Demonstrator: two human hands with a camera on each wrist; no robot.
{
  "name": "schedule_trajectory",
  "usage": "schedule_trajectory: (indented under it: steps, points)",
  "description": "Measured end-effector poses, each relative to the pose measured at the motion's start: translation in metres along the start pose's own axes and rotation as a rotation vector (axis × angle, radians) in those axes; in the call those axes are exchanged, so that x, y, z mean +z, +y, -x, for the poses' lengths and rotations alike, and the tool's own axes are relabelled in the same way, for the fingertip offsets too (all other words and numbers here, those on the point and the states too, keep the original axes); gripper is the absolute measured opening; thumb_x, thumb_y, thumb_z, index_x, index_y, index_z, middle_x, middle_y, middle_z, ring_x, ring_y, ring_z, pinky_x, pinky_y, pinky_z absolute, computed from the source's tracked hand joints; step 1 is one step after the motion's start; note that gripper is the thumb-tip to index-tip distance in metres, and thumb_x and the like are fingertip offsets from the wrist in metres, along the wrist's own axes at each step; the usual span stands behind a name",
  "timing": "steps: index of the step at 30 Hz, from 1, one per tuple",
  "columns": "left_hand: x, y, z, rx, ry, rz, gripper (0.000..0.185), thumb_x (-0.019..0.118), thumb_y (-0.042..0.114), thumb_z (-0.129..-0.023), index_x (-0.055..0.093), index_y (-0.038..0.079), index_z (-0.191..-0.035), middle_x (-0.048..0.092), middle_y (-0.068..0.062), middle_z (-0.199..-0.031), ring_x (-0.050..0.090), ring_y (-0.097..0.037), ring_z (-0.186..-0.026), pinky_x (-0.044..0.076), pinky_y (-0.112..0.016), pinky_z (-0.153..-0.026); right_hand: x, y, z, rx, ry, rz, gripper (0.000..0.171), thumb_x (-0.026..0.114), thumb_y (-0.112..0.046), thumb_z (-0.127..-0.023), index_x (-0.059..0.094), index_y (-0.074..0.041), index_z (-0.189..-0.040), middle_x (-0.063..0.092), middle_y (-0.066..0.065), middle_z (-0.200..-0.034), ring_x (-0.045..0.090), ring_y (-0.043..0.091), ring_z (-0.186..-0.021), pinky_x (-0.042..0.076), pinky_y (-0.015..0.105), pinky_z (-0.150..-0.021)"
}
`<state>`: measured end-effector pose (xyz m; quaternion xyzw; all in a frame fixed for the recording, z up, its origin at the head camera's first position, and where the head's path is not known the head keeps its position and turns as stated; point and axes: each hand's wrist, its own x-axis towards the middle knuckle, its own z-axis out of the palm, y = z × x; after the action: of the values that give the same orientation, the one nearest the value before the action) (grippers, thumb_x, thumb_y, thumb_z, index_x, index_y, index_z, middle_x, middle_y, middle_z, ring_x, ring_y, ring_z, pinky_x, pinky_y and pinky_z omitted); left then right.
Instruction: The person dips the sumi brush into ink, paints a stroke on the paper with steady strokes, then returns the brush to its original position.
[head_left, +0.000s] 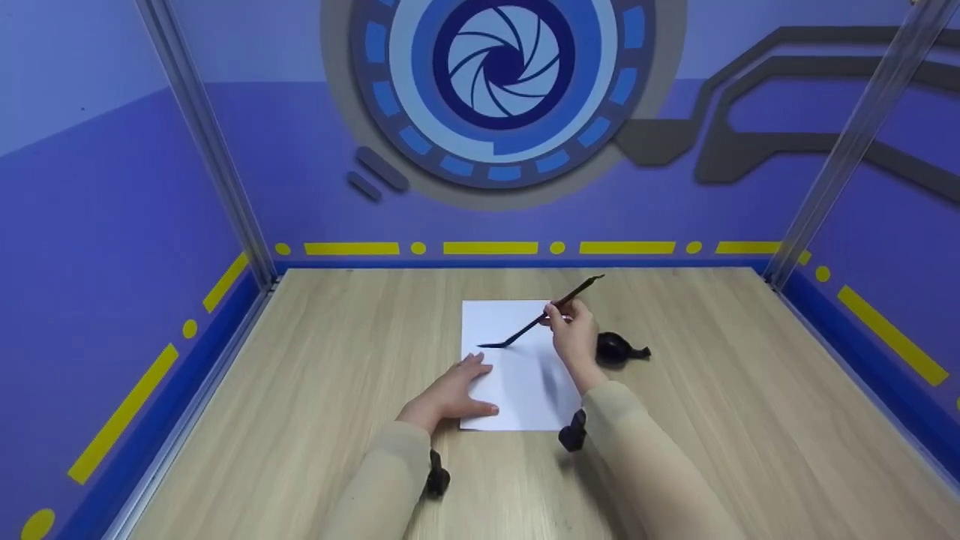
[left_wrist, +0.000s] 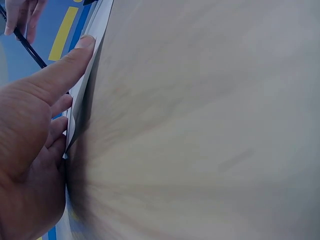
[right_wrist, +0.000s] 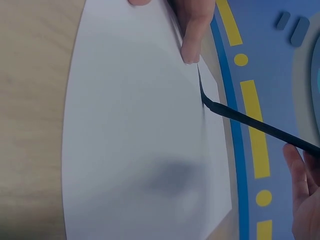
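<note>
A dark calligraphy brush [head_left: 529, 328] is pinched between the fingers of my right hand [head_left: 576, 339], its handle slanting up to the right. The brush's bristles [right_wrist: 201, 86] bend sideways against a white sheet of paper [head_left: 517, 390], near its left edge. My left hand [head_left: 454, 388] rests on the sheet's left edge with fingers spread, the fingertips close below the bristles. In the left wrist view the thumb [left_wrist: 70, 67] lies over the paper's edge, which lifts slightly from the table. No ink mark shows on the sheet.
A black round-bodied object with a narrow neck [head_left: 615, 349] lies just right of the right hand. The wooden table [head_left: 337, 337] meets a blue patterned wall [head_left: 285, 165] at the back. Metal posts [head_left: 217, 150] stand at the corners. A black device [head_left: 573, 431] sits at each wrist.
</note>
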<state>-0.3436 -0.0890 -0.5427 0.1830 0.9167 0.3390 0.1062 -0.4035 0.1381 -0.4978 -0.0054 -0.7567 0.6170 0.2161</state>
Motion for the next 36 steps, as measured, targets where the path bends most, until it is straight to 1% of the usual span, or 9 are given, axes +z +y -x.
schedule_trajectory:
  steps: [7,14,16,18,20,25,27,33,36]
  points:
    - [0.0,0.001,0.0,0.009,-0.001,-0.004,0.08,0.083,0.035,-0.087,0.048,0.008,-0.153,0.026,-0.009,-0.171,0.017,-0.031,-0.162,0.021,-0.051,-0.131,-0.006,-0.001,-0.001,-0.004,0.004,-0.009,0.013,0.066,-0.003,-0.098,0.065,0.007,-0.105,0.073,0.028,-0.098,0.079,0.035,-0.082,0.056,0.013,-0.063]
    - [0.0,0.0,0.0,0.016,0.0,-0.012,0.079,0.084,0.034,-0.086,0.049,0.007,-0.152,0.028,-0.011,-0.171,0.019,-0.033,-0.161,0.022,-0.052,-0.131,-0.011,0.003,-0.003,0.0,0.015,0.002,0.013,0.067,-0.006,-0.099,0.065,0.005,-0.105,0.074,0.026,-0.099,0.079,0.03,-0.08,0.064,0.028,-0.072]
    - [0.0,0.001,0.0,0.007,-0.003,-0.011,0.08,0.083,0.034,-0.086,0.048,0.008,-0.153,0.028,-0.01,-0.171,0.019,-0.032,-0.161,0.022,-0.052,-0.131,-0.012,0.004,-0.005,0.007,0.017,0.006,0.012,0.067,-0.006,-0.099,0.065,0.005,-0.105,0.074,0.026,-0.099,0.079,0.03,-0.079,0.063,0.025,-0.071]
    - [0.0,0.001,0.0,0.005,-0.003,-0.011,0.08,0.083,0.034,-0.086,0.048,0.008,-0.153,0.027,-0.01,-0.171,0.018,-0.032,-0.161,0.022,-0.052,-0.131,-0.014,0.004,-0.005,0.011,0.016,0.008,0.012,0.067,-0.005,-0.099,0.065,0.005,-0.105,0.074,0.026,-0.099,0.079,0.031,-0.08,0.061,0.019,-0.068]
    - [0.0,0.001,0.0,0.006,-0.002,-0.008,0.08,0.084,0.034,-0.086,0.048,0.008,-0.153,0.027,-0.01,-0.171,0.019,-0.032,-0.161,0.022,-0.052,-0.131,-0.015,0.005,-0.006,0.012,0.015,0.003,0.013,0.067,-0.005,-0.099,0.065,0.006,-0.106,0.073,0.027,-0.099,0.079,0.031,-0.08,0.062,0.021,-0.069]
    - [0.0,0.0,0.0,0.01,-0.001,-0.004,0.079,0.083,0.034,-0.087,0.048,0.007,-0.152,0.028,-0.01,-0.171,0.018,-0.031,-0.161,0.021,-0.051,-0.131,-0.018,0.005,-0.006,0.024,0.023,-0.004,0.014,0.067,-0.004,-0.098,0.066,0.007,-0.106,0.073,0.028,-0.1,0.079,0.028,-0.077,0.06,0.018,-0.066]
    - [0.0,0.0,0.0,0.009,0.0,-0.005,0.079,0.083,0.034,-0.087,0.048,0.007,-0.152,0.028,-0.01,-0.171,0.018,-0.031,-0.161,0.021,-0.051,-0.131,-0.019,0.004,-0.007,0.035,0.029,-0.003,0.014,0.067,-0.005,-0.098,0.066,0.006,-0.106,0.074,0.028,-0.1,0.078,0.028,-0.077,0.055,0.013,-0.063]
    - [0.0,0.0,0.0,0.01,-0.002,-0.003,0.079,0.083,0.034,-0.087,0.048,0.007,-0.152,0.027,-0.01,-0.171,0.018,-0.031,-0.161,0.02,-0.05,-0.132,-0.022,0.005,-0.01,0.078,0.037,-0.012,0.013,0.068,-0.007,-0.098,0.067,0.003,-0.105,0.074,0.023,-0.099,0.078,0.025,-0.078,0.059,0.019,-0.068]
    - [0.0,0.0,0.0,0.008,-0.005,0.002,0.08,0.083,0.034,-0.086,0.048,0.007,-0.153,0.027,-0.01,-0.171,0.017,-0.031,-0.161,0.02,-0.051,-0.132,-0.025,0.007,-0.011,0.095,0.029,-0.007,0.013,0.068,-0.009,-0.099,0.067,0.001,-0.106,0.074,0.021,-0.1,0.078,0.025,-0.08,0.058,0.018,-0.069]
